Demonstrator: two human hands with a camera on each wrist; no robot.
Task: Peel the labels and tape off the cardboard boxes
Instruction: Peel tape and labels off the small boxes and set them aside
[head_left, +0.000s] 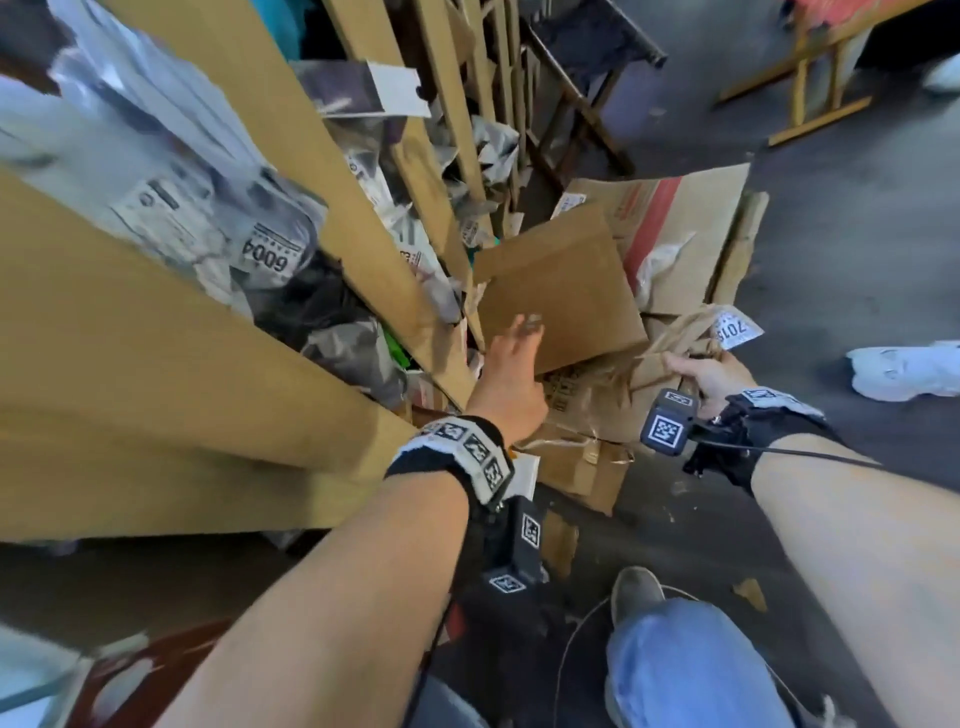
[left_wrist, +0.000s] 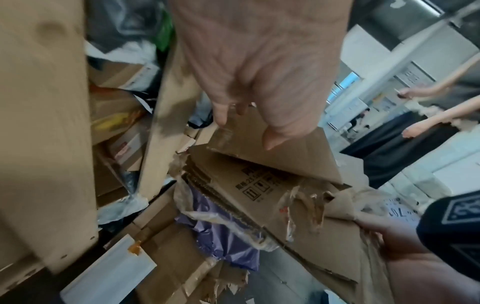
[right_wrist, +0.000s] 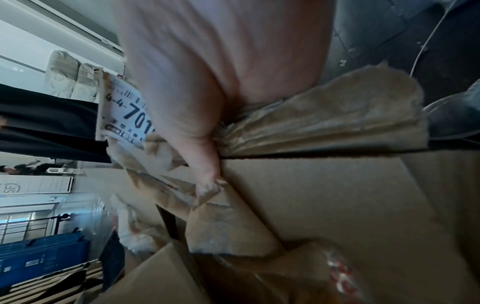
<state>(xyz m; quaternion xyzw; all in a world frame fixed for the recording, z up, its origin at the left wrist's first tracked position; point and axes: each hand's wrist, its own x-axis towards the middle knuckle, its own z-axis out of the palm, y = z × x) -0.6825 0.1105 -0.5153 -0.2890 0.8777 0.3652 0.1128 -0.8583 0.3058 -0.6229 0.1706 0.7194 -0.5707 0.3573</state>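
A flat brown cardboard piece (head_left: 561, 291) lies tilted on a pile of flattened boxes. My left hand (head_left: 524, 332) reaches over its near edge with straight fingers; in the left wrist view the fingertips (left_wrist: 271, 144) touch the flap (left_wrist: 298, 156) without curling round it. Beneath it lies a torn box with printed marks (left_wrist: 257, 191) and loose tape strips. My right hand (head_left: 696, 371) grips a crumpled wad of peeled tape and brown paper (right_wrist: 324, 119), with a white numbered label (head_left: 735, 327) (right_wrist: 124, 111) sticking out of it.
Long wooden boards (head_left: 311, 156) lean across the left, with plastic mail bags and labels (head_left: 260, 249) between them. Another person's white shoe (head_left: 904, 369) is on the dark floor at right. My own shoe (head_left: 636, 592) and a cable lie below.
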